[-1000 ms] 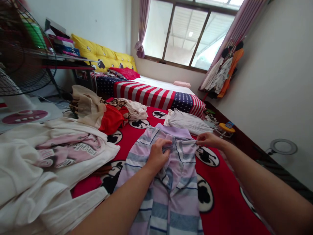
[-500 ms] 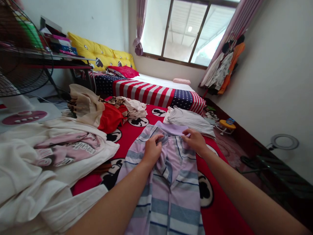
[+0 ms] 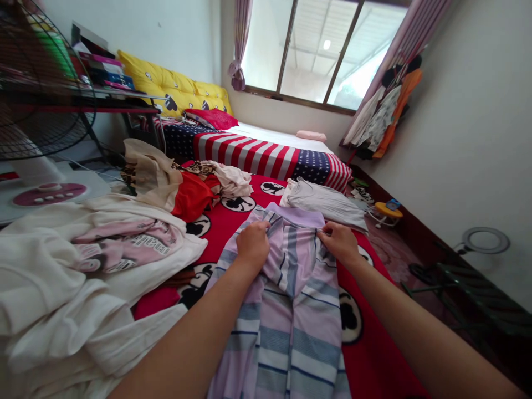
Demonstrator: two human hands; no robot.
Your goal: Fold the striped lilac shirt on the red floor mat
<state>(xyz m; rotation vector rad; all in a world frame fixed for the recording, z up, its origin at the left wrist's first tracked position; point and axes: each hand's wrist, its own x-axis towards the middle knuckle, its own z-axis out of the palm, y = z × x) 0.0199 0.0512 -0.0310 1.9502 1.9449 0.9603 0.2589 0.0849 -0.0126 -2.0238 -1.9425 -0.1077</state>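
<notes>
A lilac polo shirt with blue and white stripes [image 3: 286, 338] lies spread on a red blanket [image 3: 374, 327] printed with black cartoon figures. Its plain lilac collar [image 3: 300, 216] points away from me. My left hand [image 3: 252, 246] is closed on the striped cloth near the left shoulder. My right hand [image 3: 338, 242] pinches the cloth near the collar's right end. Between them, the shirt's front is bunched into a long fold. The hands stand a short way apart, and my forearms cover parts of the shirt's sides.
To the left lies a heap of white garments with a pink print [image 3: 112, 249]. Red and beige clothes [image 3: 193, 194] and a grey-white shirt [image 3: 322, 202] lie beyond. Farther off are a flag-patterned bed [image 3: 257, 152], a wire fan [image 3: 41, 88], and a yellow stool [image 3: 388, 210] on the floor.
Both hands have moved up the shirt toward the collar and closer together. My right hand has come inward from the collar's edge. The fold down the shirt's front now stands more gathered.
</notes>
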